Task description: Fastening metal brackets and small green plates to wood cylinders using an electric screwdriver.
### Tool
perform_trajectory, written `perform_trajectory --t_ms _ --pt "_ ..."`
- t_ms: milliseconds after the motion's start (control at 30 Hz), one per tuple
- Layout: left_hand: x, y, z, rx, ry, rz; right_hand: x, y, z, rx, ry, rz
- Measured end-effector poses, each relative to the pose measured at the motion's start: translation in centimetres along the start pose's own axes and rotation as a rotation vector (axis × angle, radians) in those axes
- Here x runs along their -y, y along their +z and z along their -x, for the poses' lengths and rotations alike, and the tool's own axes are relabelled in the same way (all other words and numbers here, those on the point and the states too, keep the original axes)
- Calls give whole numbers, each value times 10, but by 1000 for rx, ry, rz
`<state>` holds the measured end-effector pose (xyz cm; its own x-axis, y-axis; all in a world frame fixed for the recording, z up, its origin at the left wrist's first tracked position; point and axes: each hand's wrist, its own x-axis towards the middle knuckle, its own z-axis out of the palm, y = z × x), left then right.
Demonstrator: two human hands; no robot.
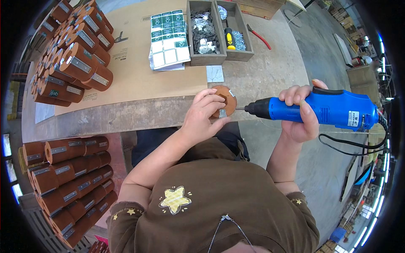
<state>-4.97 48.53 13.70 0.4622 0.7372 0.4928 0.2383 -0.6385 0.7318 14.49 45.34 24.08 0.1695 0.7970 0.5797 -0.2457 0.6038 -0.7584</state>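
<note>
My left hand [201, 113] is closed around a reddish-brown round wooden-looking piece [231, 102] at the front edge of the table. A small metal plate [222, 113] sits on its side near my thumb, and another bright metal bit shows at its far edge. My right hand [300, 111] grips a blue electric screwdriver [322, 109] with a black nose, held level and pointing left. Its thin bit [240, 109] reaches the right side of the round piece; whether a screw is at the tip is too small to tell.
Brown cylinders with metal plates [78, 63] are piled on the table's left; more [69, 185] are stacked below. Label sheets [169, 42] lie beside a wooden tray [206, 60] of metal pieces, screws and a yellow-black hand tool [229, 39]. Red-handled pliers [259, 37] lie nearby. A black cord [358, 145] hangs right.
</note>
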Motion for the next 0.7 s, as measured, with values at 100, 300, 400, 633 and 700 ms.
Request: perform_trajectory --t_ms 100,300,400,633,700 --pt "2 -1 -1 46 -47 -2 1 6 -1 -73 9 -32" --pt "3 -2 1 65 23 -4 -1 13 2 -46 46 -60" --pt "6 -4 2 82 56 11 -5 15 5 40 35 26" --pt "5 -8 2 107 92 3 -1 18 4 -20 28 -23" --pt "-2 -5 2 40 20 11 1 16 4 -38 11 -4"
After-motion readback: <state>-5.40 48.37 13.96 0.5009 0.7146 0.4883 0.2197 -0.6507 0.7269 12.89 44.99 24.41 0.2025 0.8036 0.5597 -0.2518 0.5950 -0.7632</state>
